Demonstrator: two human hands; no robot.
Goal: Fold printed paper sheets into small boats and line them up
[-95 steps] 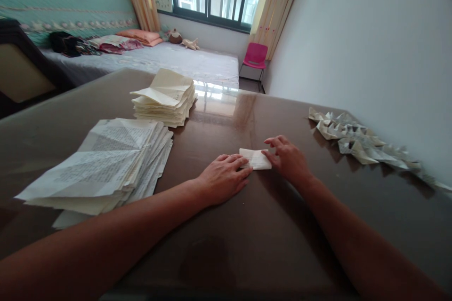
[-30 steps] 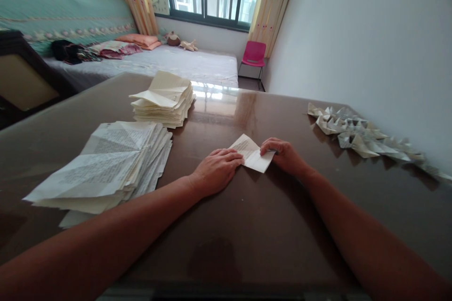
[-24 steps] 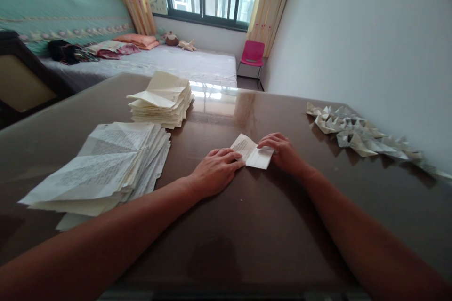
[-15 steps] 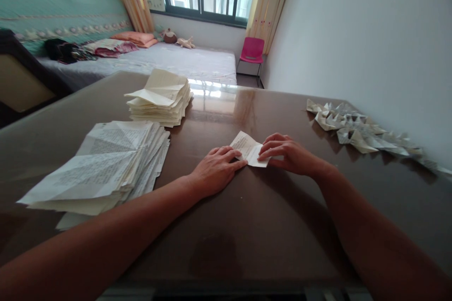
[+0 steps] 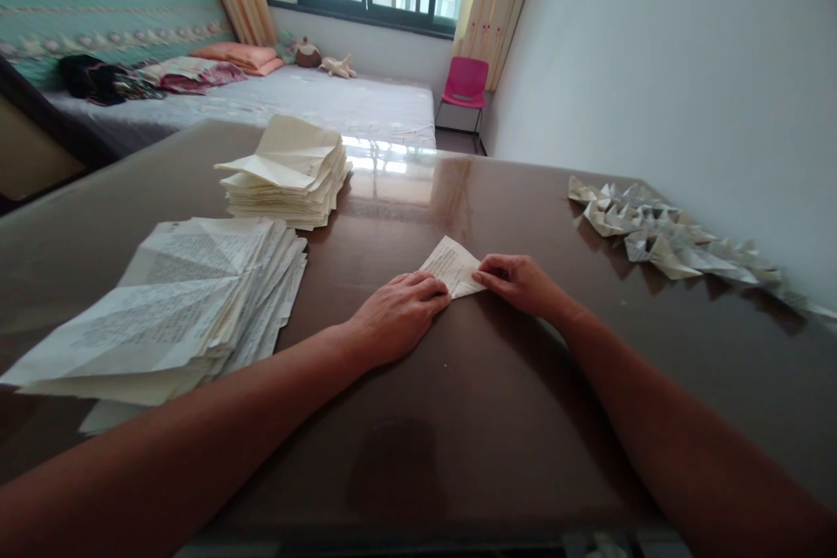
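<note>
A small folded piece of printed paper lies on the brown table between my two hands. My left hand rests on the tabletop, its fingers together and pressing down the paper's lower left edge. At the right corner, my right hand pinches the paper between thumb and curled forefinger. The fold's underside is hidden. To the left of my left hand spreads a stack of creased printed sheets. Behind that stands a thicker pile of cream folded papers.
Several folded paper pieces with raised points line the table's right side near the wall. The glossy table reaches toward a bed. A pink chair stands beyond the far edge, by the window.
The right part of the paper, a raised flap before, now lies folded over into a pointed shape. My right hand has closed from spread fingers into a pinch at its corner.
</note>
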